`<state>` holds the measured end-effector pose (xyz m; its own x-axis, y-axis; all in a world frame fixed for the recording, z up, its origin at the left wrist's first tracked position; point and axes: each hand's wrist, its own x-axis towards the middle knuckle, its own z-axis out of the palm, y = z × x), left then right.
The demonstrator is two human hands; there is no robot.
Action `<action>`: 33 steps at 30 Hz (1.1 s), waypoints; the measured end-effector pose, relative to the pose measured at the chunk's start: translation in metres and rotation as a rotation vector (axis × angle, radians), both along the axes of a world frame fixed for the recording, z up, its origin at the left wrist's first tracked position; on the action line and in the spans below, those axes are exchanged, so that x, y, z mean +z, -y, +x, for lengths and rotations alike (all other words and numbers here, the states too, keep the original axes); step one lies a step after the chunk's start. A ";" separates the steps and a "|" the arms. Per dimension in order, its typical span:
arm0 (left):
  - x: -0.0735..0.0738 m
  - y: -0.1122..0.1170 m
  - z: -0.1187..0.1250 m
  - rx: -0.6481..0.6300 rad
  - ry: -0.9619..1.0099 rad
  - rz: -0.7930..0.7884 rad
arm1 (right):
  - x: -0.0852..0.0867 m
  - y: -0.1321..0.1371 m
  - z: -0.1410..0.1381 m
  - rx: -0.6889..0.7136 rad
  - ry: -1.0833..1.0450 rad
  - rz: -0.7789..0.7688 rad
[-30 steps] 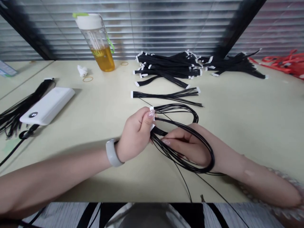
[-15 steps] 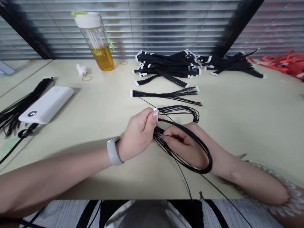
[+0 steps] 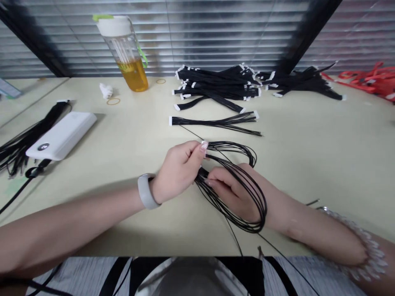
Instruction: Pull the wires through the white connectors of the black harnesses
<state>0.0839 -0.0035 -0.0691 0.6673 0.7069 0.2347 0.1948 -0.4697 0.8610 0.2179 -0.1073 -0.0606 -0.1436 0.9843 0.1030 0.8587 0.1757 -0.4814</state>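
Head view, cable pile (image 3: pixel 216 84) beyond looped wires (image 3: pixel 263 209), bottle (image 3: pixel 134 75), power bank (image 3: pixel 63 135)

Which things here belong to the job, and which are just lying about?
In the job:
looped black wires, left hand and right hand on them
probably the wire bundle beyond
probably the wire pile behind that

Apparently lying about:
drink bottle
white power bank
crumpled white scrap
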 end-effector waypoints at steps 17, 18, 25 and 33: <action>0.001 0.001 0.001 0.028 0.060 -0.090 | 0.008 0.005 -0.002 -0.089 0.273 -0.076; 0.001 0.001 0.001 0.028 0.061 -0.094 | 0.010 0.007 0.001 -0.097 0.301 -0.070; -0.003 -0.003 0.002 0.096 0.101 -0.145 | 0.035 0.014 0.038 -0.369 0.652 -0.083; -0.001 -0.001 0.001 0.070 0.101 -0.173 | 0.052 0.017 0.067 -0.656 0.157 0.468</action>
